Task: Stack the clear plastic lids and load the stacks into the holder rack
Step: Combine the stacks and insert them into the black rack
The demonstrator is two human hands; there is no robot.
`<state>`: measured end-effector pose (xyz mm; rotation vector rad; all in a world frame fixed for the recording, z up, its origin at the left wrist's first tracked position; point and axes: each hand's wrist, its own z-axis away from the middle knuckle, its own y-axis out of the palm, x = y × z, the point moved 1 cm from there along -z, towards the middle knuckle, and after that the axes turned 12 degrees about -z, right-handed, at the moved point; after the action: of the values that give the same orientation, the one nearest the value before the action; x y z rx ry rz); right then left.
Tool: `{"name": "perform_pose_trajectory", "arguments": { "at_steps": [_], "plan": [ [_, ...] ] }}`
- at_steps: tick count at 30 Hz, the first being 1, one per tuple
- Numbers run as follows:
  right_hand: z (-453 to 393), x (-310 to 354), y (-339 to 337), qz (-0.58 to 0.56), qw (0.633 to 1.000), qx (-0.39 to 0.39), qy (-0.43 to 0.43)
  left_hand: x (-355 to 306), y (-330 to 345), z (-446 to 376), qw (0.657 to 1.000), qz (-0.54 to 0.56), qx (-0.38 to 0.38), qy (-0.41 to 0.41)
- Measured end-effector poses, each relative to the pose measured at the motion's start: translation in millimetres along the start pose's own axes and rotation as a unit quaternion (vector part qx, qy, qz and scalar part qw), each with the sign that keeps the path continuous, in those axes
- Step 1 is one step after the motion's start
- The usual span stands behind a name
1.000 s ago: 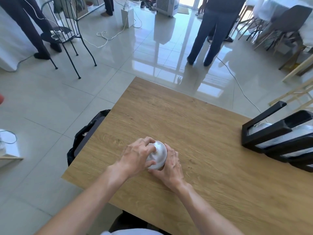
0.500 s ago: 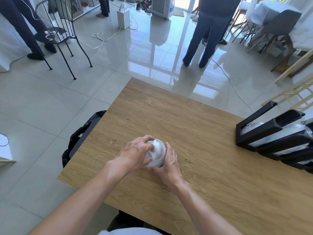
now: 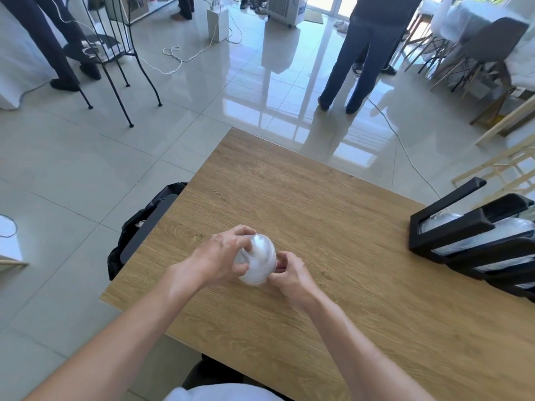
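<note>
Stacking step, by the look of it: a stack of lids [image 3: 257, 261], clear domed plastic, is held between both hands low over the table [image 3: 333, 227], near its left front part; whether its rim touches the wood cannot be told. Left hand [image 3: 220, 256] wraps the left side of the dome, fingers curled over the top and thumb low on the near side, gripping it. Right hand [image 3: 292, 273] sits at the lower right edge, fingers curled in and pinching the rim; the fingertips are partly hidden behind the plastic. So the stack lies between the two hands, dome showing between them, the left covering more of it than the right. How many lids are nested here is not clear; the layers blur into one milky shape. The rack [image 3: 451, 235], black with slanted slots, stands at the right edge of the table, well apart from the hands, and its visible slots already carry pale stacks of lids. Judgement: the stack is being squared up or pressed together, with loading not yet begun. Next move likely calls for a firm two-handed hold, a carry to the right, and tilting the stack to match a slot's slant. Thin plastic may slip or spring apart if squeezed unevenly.
</note>
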<state>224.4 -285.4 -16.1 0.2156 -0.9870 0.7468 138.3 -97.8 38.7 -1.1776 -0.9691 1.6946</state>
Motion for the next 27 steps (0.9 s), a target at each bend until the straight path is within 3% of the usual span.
{"name": "perform_pose_trajectory", "arguments": {
  "at_steps": [5, 11, 14, 21, 27],
  "plan": [
    [-3, 4, -8, -0.218, 0.974, -0.011, 0.060, 11, -7, 7, 0.999, 0.053, 0.008, -0.006],
    [-4, 7, -31, -0.349, 0.930, 0.016, 0.115, 15, -3, 0, 0.998, 0.059, -0.001, 0.010],
    [3, 4, -41, -0.317, 0.940, 0.034, 0.121, 7, 1, -11, 0.999, 0.010, -0.012, 0.032],
    [16, -7, -53, -0.120, 0.992, 0.033, 0.004, -15, -5, -32, 0.998, -0.008, 0.006, 0.066],
    [19, -9, -55, -0.065, 0.996, 0.039, -0.034, -31, -12, -37, 0.996, -0.031, 0.020, 0.085]
  ]
}}
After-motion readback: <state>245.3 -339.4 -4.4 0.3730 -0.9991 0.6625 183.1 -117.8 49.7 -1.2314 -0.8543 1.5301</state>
